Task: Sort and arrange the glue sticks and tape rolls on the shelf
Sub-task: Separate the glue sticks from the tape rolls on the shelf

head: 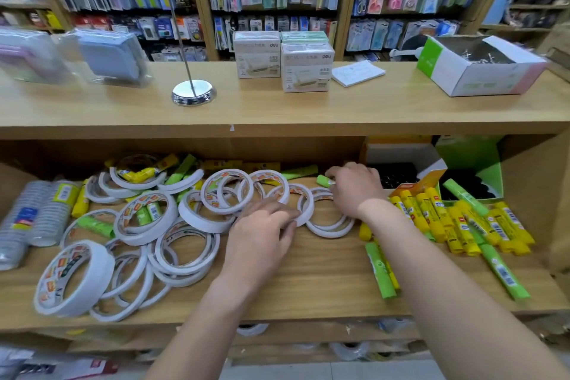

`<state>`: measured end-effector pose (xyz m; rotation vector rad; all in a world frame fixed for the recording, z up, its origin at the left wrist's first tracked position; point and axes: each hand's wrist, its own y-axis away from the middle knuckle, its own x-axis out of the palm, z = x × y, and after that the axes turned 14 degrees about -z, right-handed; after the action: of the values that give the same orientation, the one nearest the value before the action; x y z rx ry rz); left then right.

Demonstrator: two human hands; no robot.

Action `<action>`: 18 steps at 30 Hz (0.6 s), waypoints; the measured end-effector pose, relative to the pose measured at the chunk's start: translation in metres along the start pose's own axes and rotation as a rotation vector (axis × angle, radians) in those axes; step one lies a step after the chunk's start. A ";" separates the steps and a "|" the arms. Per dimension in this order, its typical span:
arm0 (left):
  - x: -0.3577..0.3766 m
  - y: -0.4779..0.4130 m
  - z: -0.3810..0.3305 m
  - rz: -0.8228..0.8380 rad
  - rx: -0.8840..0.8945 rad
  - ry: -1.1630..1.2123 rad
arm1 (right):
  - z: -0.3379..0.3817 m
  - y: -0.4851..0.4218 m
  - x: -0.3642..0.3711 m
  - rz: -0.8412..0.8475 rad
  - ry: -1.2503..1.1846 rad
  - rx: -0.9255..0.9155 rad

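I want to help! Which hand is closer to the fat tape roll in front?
Left. The left hand is right of the wide tape roll, on thin rolls; the right hand is farther right and back, pinching a green glue stick.

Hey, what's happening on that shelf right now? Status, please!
Right hand gripping a green glue stick. Left hand on a tape roll, grip unclear. Mixed pile at left unsorted.

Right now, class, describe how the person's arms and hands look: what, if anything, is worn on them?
The left hand and right hand are bare: no gloves, rings, watch or bracelet show. The left arm and right arm show no sleeves up to the picture's edge.
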<state>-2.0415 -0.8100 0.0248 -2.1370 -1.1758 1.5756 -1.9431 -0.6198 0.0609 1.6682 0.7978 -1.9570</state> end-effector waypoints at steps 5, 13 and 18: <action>-0.028 -0.031 0.010 -0.092 -0.050 -0.038 | 0.010 -0.006 -0.002 -0.067 -0.082 -0.027; -0.022 -0.071 0.040 0.545 -0.136 -0.318 | 0.037 -0.017 0.015 -0.041 -0.193 -0.079; -0.026 -0.065 0.042 0.447 -0.133 -0.301 | 0.028 -0.011 0.013 0.006 -0.159 -0.115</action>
<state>-2.1111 -0.7974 0.0653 -2.4367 -0.9441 2.1230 -1.9727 -0.6301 0.0523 1.4282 0.8268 -1.9716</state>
